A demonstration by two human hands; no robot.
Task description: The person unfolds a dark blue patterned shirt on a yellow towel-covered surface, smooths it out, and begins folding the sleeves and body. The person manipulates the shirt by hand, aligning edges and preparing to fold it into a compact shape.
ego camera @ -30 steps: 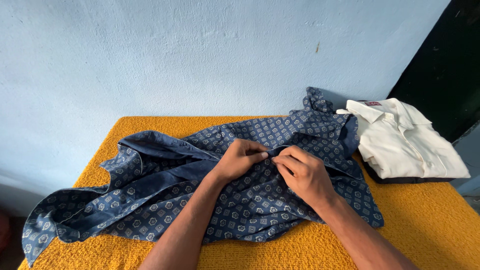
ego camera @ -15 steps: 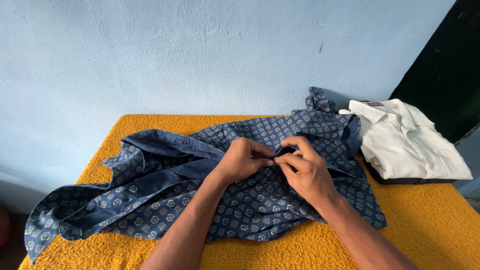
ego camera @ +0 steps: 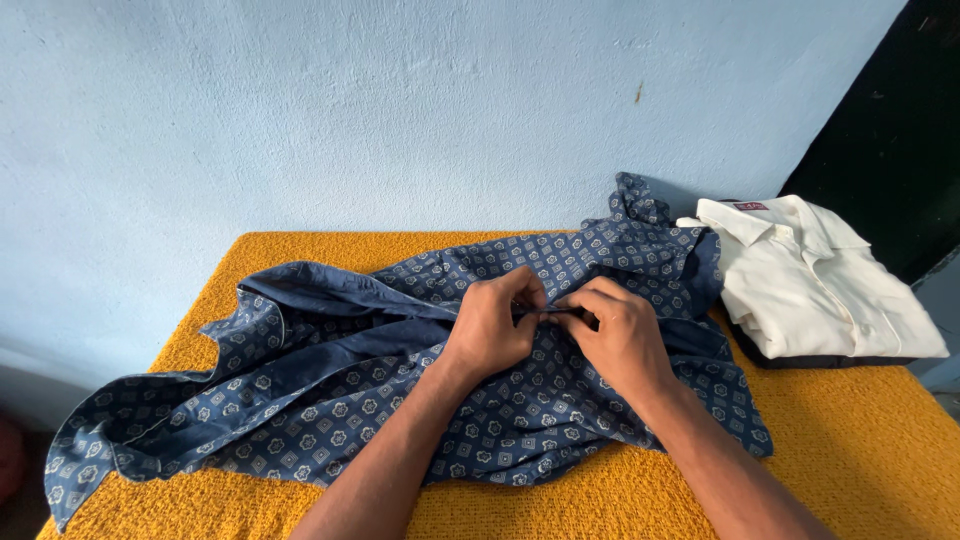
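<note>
A dark blue shirt (ego camera: pixel 330 400) with a small white pattern lies spread and rumpled across a table under a yellow knitted cloth (ego camera: pixel 850 450). My left hand (ego camera: pixel 492 330) and my right hand (ego camera: pixel 618 335) meet at the middle of the shirt. Both pinch the front edge of the fabric between thumb and fingers, fingertips touching. What sits between the fingertips is hidden. A sleeve trails toward the near left corner.
A folded cream shirt (ego camera: pixel 815 285) rests on a dark folded garment at the table's right rear. A pale blue wall (ego camera: pixel 350 110) stands right behind the table. A dark opening (ego camera: pixel 900 130) is at the far right.
My hands have drawn closer together on the shirt's front edge, and the fingers have curled tighter over the fabric. The shirt has barely shifted.
</note>
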